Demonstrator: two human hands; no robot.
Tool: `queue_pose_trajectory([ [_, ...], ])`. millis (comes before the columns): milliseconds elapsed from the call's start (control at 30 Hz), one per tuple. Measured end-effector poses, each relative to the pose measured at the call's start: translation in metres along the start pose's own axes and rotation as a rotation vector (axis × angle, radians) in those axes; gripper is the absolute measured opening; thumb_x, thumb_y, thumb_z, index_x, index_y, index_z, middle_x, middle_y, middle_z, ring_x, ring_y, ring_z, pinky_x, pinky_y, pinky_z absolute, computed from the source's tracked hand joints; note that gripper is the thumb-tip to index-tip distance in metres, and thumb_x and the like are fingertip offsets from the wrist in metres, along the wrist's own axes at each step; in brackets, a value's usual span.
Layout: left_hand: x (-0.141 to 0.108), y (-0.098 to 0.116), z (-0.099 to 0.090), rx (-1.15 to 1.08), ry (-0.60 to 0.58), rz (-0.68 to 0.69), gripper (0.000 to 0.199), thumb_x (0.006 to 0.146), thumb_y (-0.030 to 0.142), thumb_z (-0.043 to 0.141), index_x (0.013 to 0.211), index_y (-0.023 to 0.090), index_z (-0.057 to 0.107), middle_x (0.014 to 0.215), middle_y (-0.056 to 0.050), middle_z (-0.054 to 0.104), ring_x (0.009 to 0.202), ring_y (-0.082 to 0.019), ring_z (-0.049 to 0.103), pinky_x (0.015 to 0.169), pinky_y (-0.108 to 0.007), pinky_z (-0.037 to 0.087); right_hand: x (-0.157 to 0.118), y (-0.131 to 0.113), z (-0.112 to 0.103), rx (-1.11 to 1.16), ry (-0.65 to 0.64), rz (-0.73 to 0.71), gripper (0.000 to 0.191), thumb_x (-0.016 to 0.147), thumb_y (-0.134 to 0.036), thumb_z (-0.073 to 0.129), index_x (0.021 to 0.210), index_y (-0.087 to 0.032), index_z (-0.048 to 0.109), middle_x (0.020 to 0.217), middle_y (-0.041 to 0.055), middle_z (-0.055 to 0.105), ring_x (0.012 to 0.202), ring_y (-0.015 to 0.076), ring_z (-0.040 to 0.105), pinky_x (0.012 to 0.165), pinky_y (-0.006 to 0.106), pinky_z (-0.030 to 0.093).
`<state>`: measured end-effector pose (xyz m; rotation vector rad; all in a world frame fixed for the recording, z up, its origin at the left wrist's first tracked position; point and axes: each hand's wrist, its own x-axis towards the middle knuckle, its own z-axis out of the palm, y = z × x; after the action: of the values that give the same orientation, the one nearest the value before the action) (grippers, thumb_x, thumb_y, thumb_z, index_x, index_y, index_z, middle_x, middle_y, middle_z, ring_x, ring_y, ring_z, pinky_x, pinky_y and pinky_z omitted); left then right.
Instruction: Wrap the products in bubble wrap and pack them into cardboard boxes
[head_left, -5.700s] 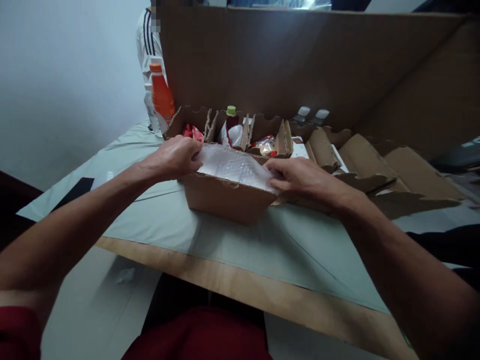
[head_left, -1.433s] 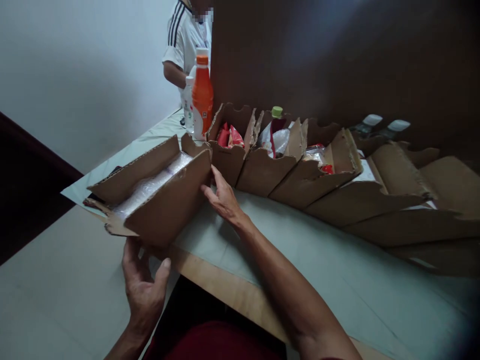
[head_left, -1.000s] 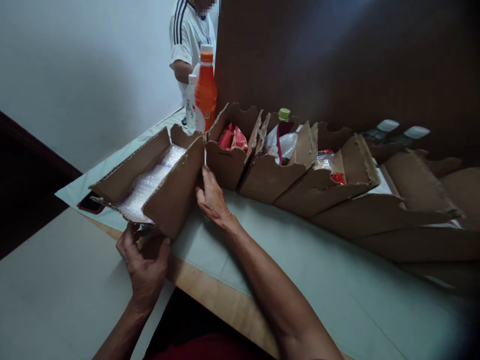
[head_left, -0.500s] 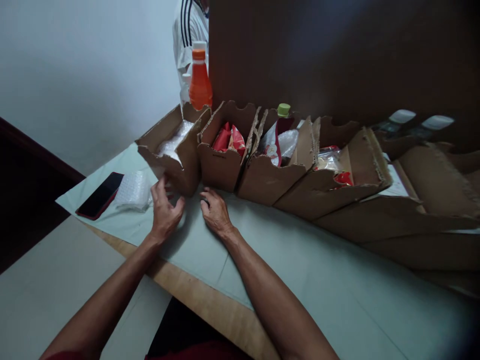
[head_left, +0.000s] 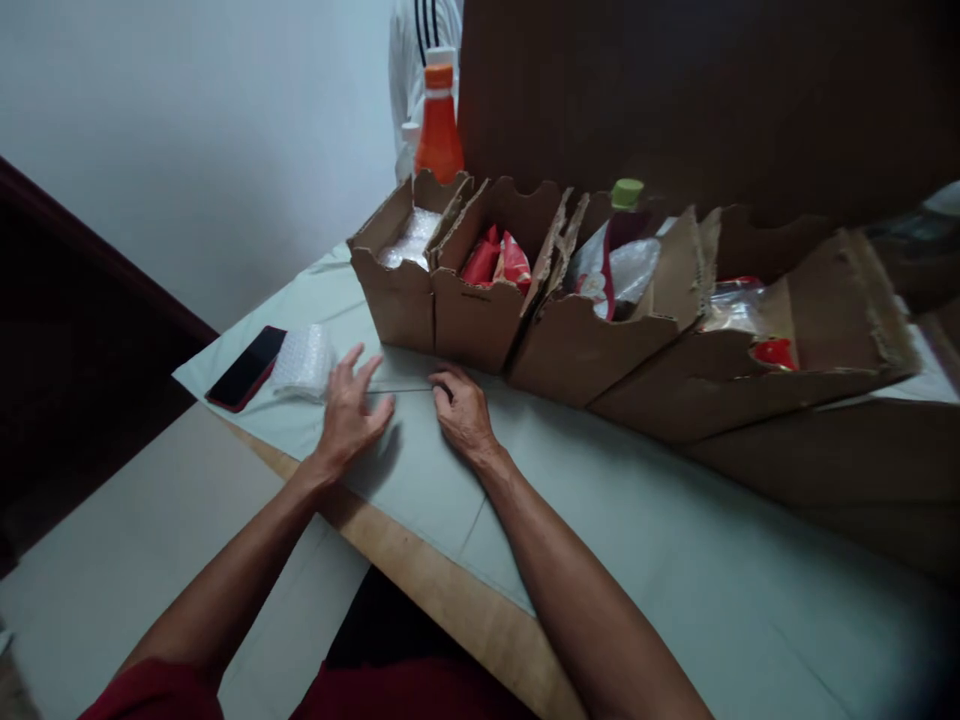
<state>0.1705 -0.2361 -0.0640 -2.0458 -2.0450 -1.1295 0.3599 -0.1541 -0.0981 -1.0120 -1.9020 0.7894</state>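
Observation:
My left hand (head_left: 352, 410) hovers over the pale green cloth (head_left: 600, 500), fingers spread, holding nothing. Just beyond its fingertips, on the left, lies a folded piece of bubble wrap (head_left: 302, 362). My right hand (head_left: 463, 412) rests on the cloth with fingers loosely curled and the thumb a little apart; I see nothing in it. Closest to both hands are two cardboard bins: the leftmost bin (head_left: 397, 305) with bubble wrap inside, and a second bin (head_left: 472, 325) holding red packets (head_left: 496, 260). The two bins stand side by side, touching.
More cardboard bins (head_left: 592, 355) run off to the right, holding packets and plastic wrapping. A phone (head_left: 247, 368) lies left of the bubble wrap. Behind the bins stands an orange bottle (head_left: 440, 135), with a person in a white striped sleeve (head_left: 409, 60) beyond. The wooden table edge (head_left: 420, 565) is near me.
My left hand has come away from the leftmost bin and its fingers have spread. That bin now stands straighter, against its neighbour. My right hand has drawn slightly back. The view has shifted left.

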Motion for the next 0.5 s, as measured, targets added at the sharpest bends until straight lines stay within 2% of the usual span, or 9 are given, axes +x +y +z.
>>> queue_pose_trajectory([
  [33, -0.004, -0.009, -0.013, 0.075, 0.042, -0.052, 0.057, 0.087, 0.034, 0.066, 0.142, 0.022, 0.054, 0.155, -0.018, 0.046, 0.146, -0.037, 0.042, 0.121, -0.058, 0.034, 0.000, 0.000, 0.000, 0.010, 0.004, 0.000, 0.026, 0.086, -0.014, 0.053, 0.098, -0.020, 0.075, 0.125, 0.0120, 0.072, 0.122, 0.0267, 0.065, 0.111, 0.043, 0.048],
  [100, -0.005, -0.029, -0.035, 0.207, 0.104, -0.204, 0.071, 0.082, 0.042, 0.072, 0.145, 0.018, 0.051, 0.157, -0.022, 0.044, 0.148, -0.043, 0.039, 0.121, -0.062, 0.030, 0.001, 0.000, 0.000, 0.025, 0.009, -0.003, 0.025, 0.085, -0.014, 0.054, 0.096, -0.020, 0.076, 0.123, 0.0124, 0.073, 0.121, 0.0271, 0.066, 0.110, 0.044, 0.049],
  [167, -0.001, -0.048, -0.046, 0.267, 0.104, -0.348, 0.086, 0.075, 0.047, 0.077, 0.149, 0.014, 0.048, 0.158, -0.026, 0.043, 0.147, -0.048, 0.038, 0.119, -0.065, 0.031, 0.002, 0.000, 0.001, 0.036, 0.018, -0.009, 0.024, 0.084, -0.014, 0.054, 0.093, -0.020, 0.075, 0.122, 0.0119, 0.073, 0.120, 0.0274, 0.067, 0.110, 0.045, 0.049],
  [233, 0.006, -0.060, -0.049, 0.237, 0.084, -0.427, 0.076, 0.075, 0.042, 0.072, 0.143, 0.013, 0.054, 0.149, -0.025, 0.055, 0.138, -0.048, 0.049, 0.115, -0.064, 0.037, 0.004, -0.001, 0.003, 0.043, 0.040, -0.017, 0.024, 0.083, -0.013, 0.053, 0.092, -0.021, 0.075, 0.120, 0.0115, 0.074, 0.118, 0.0273, 0.068, 0.109, 0.045, 0.050],
  [300, 0.011, -0.064, -0.047, 0.169, 0.090, -0.431, 0.055, 0.079, 0.032, 0.062, 0.131, 0.016, 0.064, 0.133, -0.019, 0.068, 0.125, -0.041, 0.062, 0.110, -0.057, 0.044, 0.004, -0.008, 0.001, 0.051, 0.073, -0.030, 0.025, 0.083, -0.012, 0.052, 0.091, -0.020, 0.074, 0.117, 0.0119, 0.075, 0.117, 0.0272, 0.069, 0.108, 0.045, 0.052],
  [367, 0.011, -0.062, -0.045, 0.116, 0.113, -0.397, 0.045, 0.080, 0.025, 0.055, 0.122, 0.018, 0.068, 0.126, -0.014, 0.072, 0.118, -0.035, 0.066, 0.107, -0.050, 0.048, -0.004, -0.025, -0.011, 0.061, 0.093, -0.050, 0.027, 0.085, -0.013, 0.050, 0.097, -0.020, 0.073, 0.112, 0.0107, 0.076, 0.110, 0.0252, 0.071, 0.103, 0.043, 0.055],
  [433, 0.008, -0.058, -0.046, 0.072, 0.146, -0.329, 0.043, 0.080, 0.022, 0.054, 0.121, 0.019, 0.068, 0.128, -0.013, 0.071, 0.121, -0.032, 0.065, 0.110, -0.047, 0.047, -0.023, -0.055, -0.036, 0.101, 0.143, -0.102, 0.034, 0.091, -0.016, 0.050, 0.119, -0.022, 0.069, 0.112, 0.0076, 0.076, 0.099, 0.0210, 0.073, 0.096, 0.039, 0.059],
  [467, 0.005, -0.056, -0.047, 0.042, 0.173, -0.274, 0.043, 0.080, 0.020, 0.056, 0.121, 0.020, 0.068, 0.129, -0.013, 0.071, 0.123, -0.032, 0.064, 0.112, -0.047, 0.045, -0.037, -0.076, -0.052, 0.119, 0.167, -0.132, 0.040, 0.095, -0.020, 0.049, 0.133, -0.025, 0.061, 0.115, 0.0057, 0.075, 0.094, 0.0186, 0.074, 0.092, 0.038, 0.061],
  [500, 0.003, -0.053, -0.049, 0.006, 0.202, -0.208, 0.042, 0.080, 0.020, 0.058, 0.121, 0.020, 0.068, 0.130, -0.013, 0.070, 0.125, -0.032, 0.062, 0.114, -0.048, 0.043, -0.052, -0.098, -0.070, 0.162, 0.244, -0.202, 0.048, 0.097, -0.023, 0.052, 0.145, -0.027, 0.051, 0.122, 0.0062, 0.072, 0.092, 0.0184, 0.073, 0.092, 0.039, 0.061],
])
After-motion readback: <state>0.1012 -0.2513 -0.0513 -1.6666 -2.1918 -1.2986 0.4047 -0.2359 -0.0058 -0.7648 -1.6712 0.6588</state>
